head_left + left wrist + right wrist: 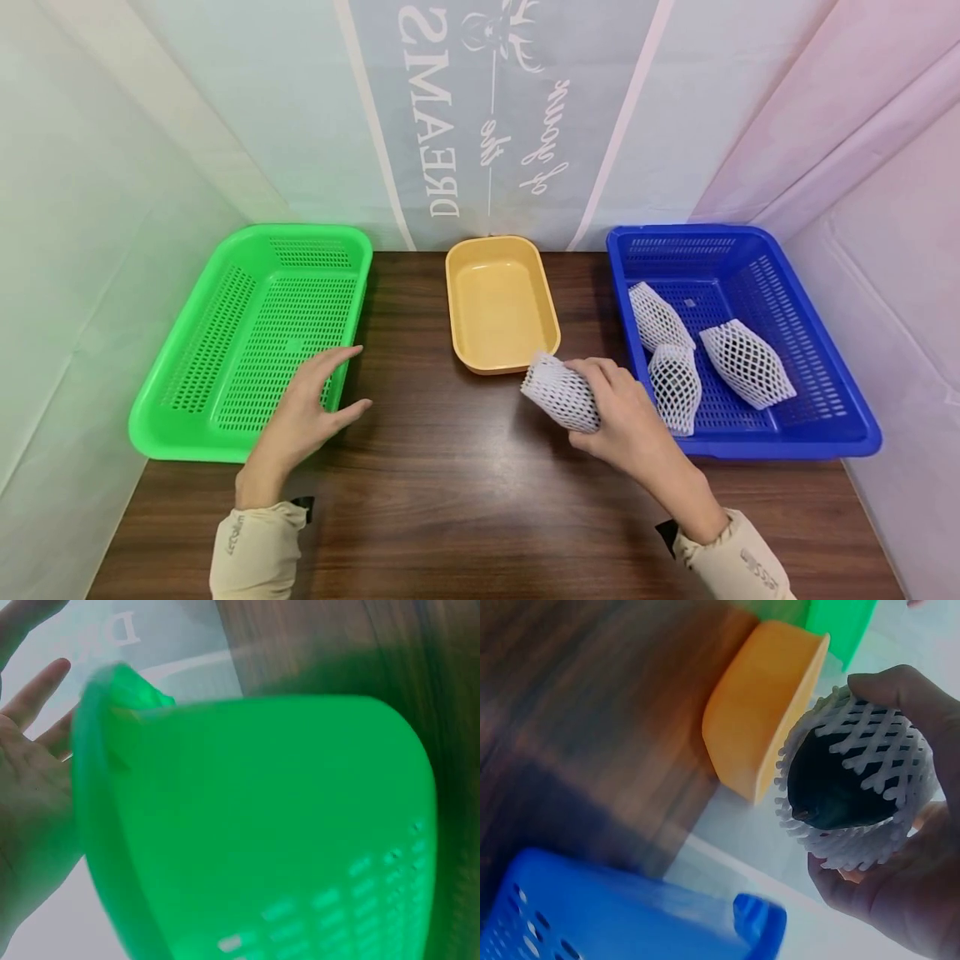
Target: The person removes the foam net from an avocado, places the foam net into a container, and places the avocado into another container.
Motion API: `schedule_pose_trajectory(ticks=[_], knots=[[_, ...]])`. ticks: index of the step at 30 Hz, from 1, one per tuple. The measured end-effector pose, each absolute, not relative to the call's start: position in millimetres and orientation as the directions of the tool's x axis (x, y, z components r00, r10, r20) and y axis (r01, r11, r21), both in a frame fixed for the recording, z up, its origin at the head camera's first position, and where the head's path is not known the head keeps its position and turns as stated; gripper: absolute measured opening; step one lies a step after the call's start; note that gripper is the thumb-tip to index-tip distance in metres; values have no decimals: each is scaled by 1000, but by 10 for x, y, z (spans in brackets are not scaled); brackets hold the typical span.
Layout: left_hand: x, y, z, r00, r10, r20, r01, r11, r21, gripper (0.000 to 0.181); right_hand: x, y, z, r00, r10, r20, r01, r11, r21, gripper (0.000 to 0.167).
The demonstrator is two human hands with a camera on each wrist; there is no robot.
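Note:
My right hand (625,414) holds an avocado (840,784) in a white foam net (561,392) above the table, between the yellow tray and the blue basket. The right wrist view shows the fruit's dark skin and stem end at the sleeve's open end, with thumb and fingers curled round the net. My left hand (302,408) hovers at the near right rim of the green basket (172,333), thumb and fingers spread, nothing in it. Inside the blue basket (817,333) lie three more net-wrapped pieces: a left one (660,317), a near one (675,387) and a right one (747,364).
The yellow tray (501,312) stands at the back middle with nothing in it. All three containers rest on a dark wood table (450,500). A printed cloth (495,125) hangs right behind them, and pale walls close in both sides.

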State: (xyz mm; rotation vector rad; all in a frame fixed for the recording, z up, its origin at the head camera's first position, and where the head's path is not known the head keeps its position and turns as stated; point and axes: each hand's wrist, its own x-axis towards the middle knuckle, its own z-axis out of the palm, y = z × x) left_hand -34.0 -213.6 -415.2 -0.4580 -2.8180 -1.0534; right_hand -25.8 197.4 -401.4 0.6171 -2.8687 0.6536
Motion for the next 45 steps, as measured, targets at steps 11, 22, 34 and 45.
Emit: schedule_pose_trajectory(ticks=[11,22,34,45], knots=[[-349,-1903,-4125,-933,288,214,357,685,635,68,-192,1806,-4175,-889,-421,179,-458,831,-317,88],[-352,-1753,-4166,-927,322,190,366,673,643,67,-112,1651,-4372,-881,-465,92,-470,833,-290,88],[-352,-1596,-4263,-923,352,154,355,630,690,60,-122,1574,-4542,-870,-492,-8,-466,829,-309,84],[-336,-1479,-4386,-925,368,96,314,599,737,57,-119,1566,-4618,-865,-501,-13,-465,813,-351,89]])
